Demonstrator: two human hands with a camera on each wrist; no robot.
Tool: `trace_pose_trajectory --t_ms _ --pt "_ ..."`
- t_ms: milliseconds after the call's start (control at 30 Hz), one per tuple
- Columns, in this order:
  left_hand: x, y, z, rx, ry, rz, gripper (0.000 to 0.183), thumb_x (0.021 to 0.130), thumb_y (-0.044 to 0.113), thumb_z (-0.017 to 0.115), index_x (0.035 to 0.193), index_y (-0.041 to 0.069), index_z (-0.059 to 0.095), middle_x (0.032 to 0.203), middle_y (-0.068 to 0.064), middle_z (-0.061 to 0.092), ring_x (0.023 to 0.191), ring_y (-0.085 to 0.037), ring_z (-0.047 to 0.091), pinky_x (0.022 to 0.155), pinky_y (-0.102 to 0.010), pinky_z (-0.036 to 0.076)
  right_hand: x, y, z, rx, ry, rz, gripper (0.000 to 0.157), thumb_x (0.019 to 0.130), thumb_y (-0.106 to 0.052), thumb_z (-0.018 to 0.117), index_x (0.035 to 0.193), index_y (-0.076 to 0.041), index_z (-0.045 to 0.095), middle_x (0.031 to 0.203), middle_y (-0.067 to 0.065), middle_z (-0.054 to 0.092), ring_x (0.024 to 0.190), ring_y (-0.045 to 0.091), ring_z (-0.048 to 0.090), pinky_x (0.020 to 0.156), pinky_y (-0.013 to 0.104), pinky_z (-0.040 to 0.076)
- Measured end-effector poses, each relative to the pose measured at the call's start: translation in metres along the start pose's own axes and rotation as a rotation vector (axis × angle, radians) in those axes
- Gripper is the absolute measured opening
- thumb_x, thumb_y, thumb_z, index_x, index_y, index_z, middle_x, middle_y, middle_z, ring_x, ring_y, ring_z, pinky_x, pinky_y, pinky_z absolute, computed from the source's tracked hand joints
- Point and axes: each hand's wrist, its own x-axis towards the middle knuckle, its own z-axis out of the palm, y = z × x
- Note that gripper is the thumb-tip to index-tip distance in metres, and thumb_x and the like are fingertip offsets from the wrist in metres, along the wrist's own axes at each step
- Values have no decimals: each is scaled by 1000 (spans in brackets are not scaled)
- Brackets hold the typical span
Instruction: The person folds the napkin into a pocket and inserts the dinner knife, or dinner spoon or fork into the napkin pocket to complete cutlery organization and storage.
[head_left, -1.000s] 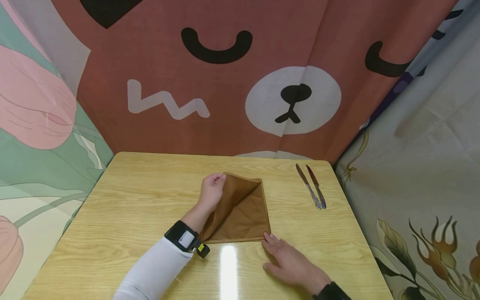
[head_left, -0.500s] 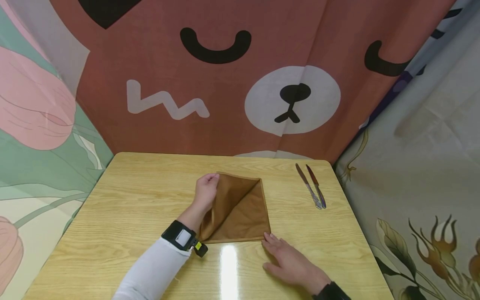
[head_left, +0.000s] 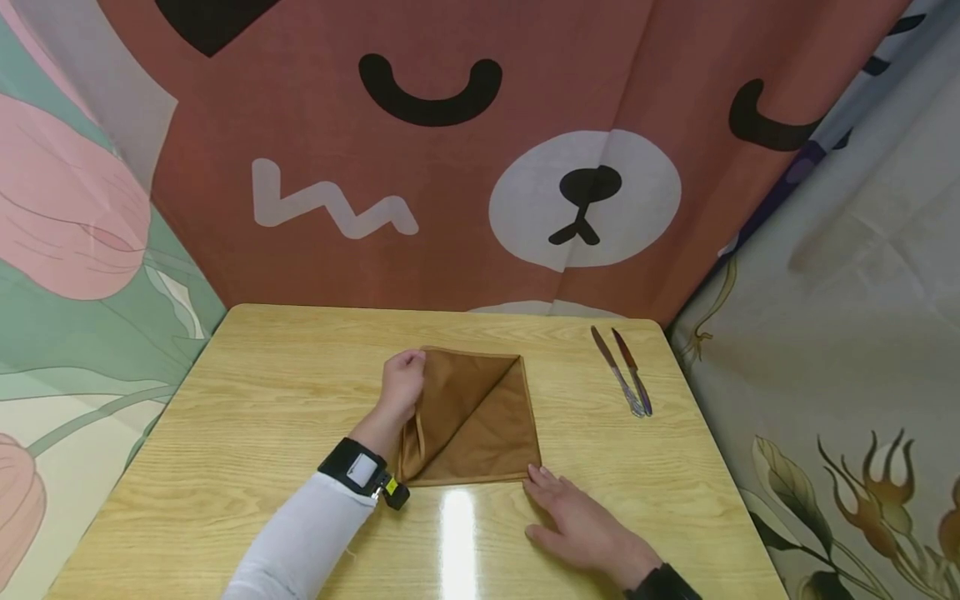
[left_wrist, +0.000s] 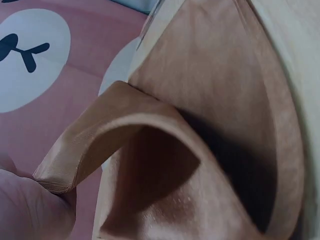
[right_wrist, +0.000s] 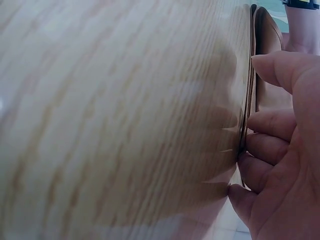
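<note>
A brown cloth napkin (head_left: 487,425) lies folded on the table, a diagonal crease running across its top layer. At its far left corner my left hand (head_left: 402,383) pinches the upper layer, which lifts into an open hollow seen in the left wrist view beside the hand (left_wrist: 32,207). My right hand (head_left: 573,521) rests at the near right corner, its fingertips on the cloth's edge and the table. In the right wrist view the fingers of that hand (right_wrist: 280,145) are extended along the thin folded edge of the napkin (right_wrist: 270,90).
Two knives lie side by side at the table's far right: one knife (head_left: 617,371) on the left, the other knife (head_left: 633,372) with a darker handle. The wooden table (head_left: 262,400) backs onto a curtain (head_left: 337,275) with a bear face. Printed cloth hangs at both sides.
My left hand has moved left and slightly down with the pinched corner, spreading the top layer wider to the left. The right hand has stayed in place.
</note>
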Motion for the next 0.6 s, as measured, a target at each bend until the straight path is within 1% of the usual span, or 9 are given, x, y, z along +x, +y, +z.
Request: trace_pose_trajectory --t_ms 133,233,433,600 --pt "3 -4 -2 45 8 8 28 102 20 50 101 -2 68 84 -4 54 71 -14 50 63 -26 44 0 1 0 4 -4 3 68 97 -50 51 147 -6 40 158 11 25 146 28 25 114 52 25" --pt "5 -5 -3 66 14 13 27 101 19 51 103 -2 69 88 -6 56 73 -15 51 64 -27 44 0 1 0 7 -8 5 68 97 -50 51 148 -6 40 159 10 25 146 28 25 114 52 24" --pt "7 -6 -6 108 21 33 28 101 18 51 103 -4 68 85 -8 55 70 -15 50 63 -28 44 0 0 -1 12 -3 -1 68 97 -49 52 147 -6 40 158 11 26 146 28 25 114 52 25" --pt "8 -7 -9 163 11 48 28 102 19 50 102 -3 68 83 -7 55 72 -16 51 65 -29 43 0 0 -1 9 2 -5 68 97 -49 52 147 -6 40 158 12 26 145 29 26 114 52 25"
